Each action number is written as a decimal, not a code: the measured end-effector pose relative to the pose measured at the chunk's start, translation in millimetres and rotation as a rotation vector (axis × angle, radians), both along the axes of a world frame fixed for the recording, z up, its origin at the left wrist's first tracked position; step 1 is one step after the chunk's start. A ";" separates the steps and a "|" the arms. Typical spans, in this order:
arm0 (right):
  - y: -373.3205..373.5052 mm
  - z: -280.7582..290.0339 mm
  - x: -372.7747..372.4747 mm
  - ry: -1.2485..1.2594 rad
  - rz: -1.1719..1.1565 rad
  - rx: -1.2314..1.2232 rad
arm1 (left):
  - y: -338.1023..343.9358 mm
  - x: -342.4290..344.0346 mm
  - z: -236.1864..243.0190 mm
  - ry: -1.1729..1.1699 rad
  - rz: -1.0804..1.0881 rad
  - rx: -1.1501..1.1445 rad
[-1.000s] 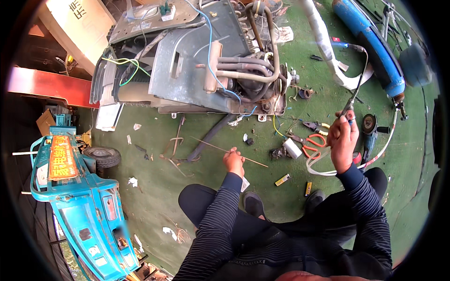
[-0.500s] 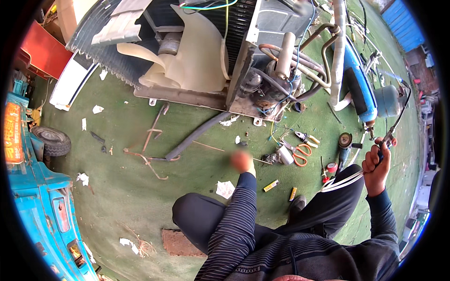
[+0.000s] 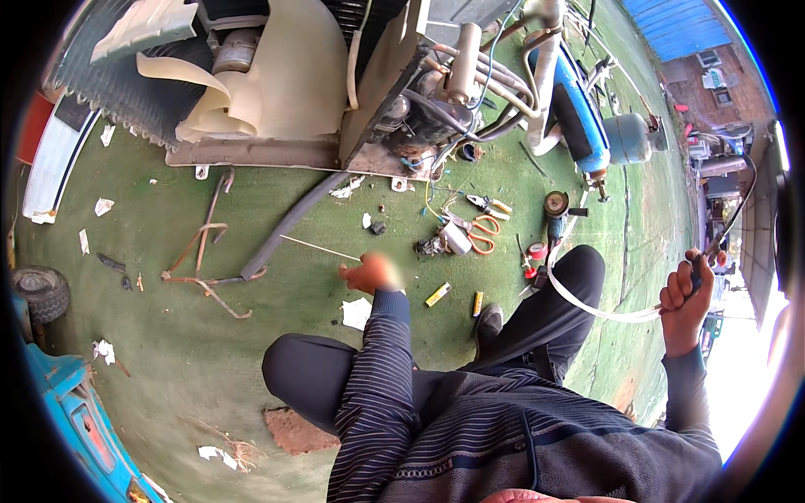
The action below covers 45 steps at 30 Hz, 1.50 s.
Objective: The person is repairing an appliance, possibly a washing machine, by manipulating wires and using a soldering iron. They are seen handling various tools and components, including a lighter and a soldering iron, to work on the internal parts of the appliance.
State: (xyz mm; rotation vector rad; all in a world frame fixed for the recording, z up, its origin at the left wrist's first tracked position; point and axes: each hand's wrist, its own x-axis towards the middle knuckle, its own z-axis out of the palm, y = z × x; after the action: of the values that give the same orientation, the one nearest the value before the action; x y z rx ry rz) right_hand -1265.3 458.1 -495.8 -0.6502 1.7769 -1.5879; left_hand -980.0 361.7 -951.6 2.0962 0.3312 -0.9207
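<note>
Crouched on green matting, I pinch a thin rod (image 3: 312, 246) in my left hand (image 3: 369, 273), my right hand (image 3: 683, 303) gripping a torch handle (image 3: 711, 249) beside the opened air-conditioner unit (image 3: 394, 92), joint apparently not yet reached.

The person wears a dark grey long-sleeved knitted pullover with fine pale stripes (image 3: 470, 436), ribbed cuffs at both wrists, plain dark trousers (image 3: 553, 310) and a dark shoe (image 3: 488, 323).

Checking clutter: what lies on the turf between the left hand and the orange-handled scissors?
In the head view, between left hand and orange-handled scissors lies a small cluster of dark and white parts; otherwise bare turf.
</note>
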 end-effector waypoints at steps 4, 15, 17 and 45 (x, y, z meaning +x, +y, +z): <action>-4.1 -4.5 7.6 -0.062 0.056 -0.019 | 39.0 -11.1 -143.4 0.107 -0.332 -0.444; -33.9 -79.2 -56.3 -0.330 0.155 -0.046 | 90.3 19.7 -221.2 0.116 -0.377 -0.381; -49.9 -98.6 -65.7 -0.377 0.159 -0.058 | 95.2 22.1 -214.3 0.083 -0.456 -0.393; -157.3 -244.6 -136.8 -0.786 0.310 -0.358 | 76.9 -254.4 -20.1 -0.165 -1.193 0.085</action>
State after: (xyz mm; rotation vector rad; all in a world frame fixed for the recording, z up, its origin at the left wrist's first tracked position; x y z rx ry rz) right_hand -1402.1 300.8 -740.4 -0.3502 0.7930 -1.6374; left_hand -1234.4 438.7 -971.8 2.3616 -1.1029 -1.3454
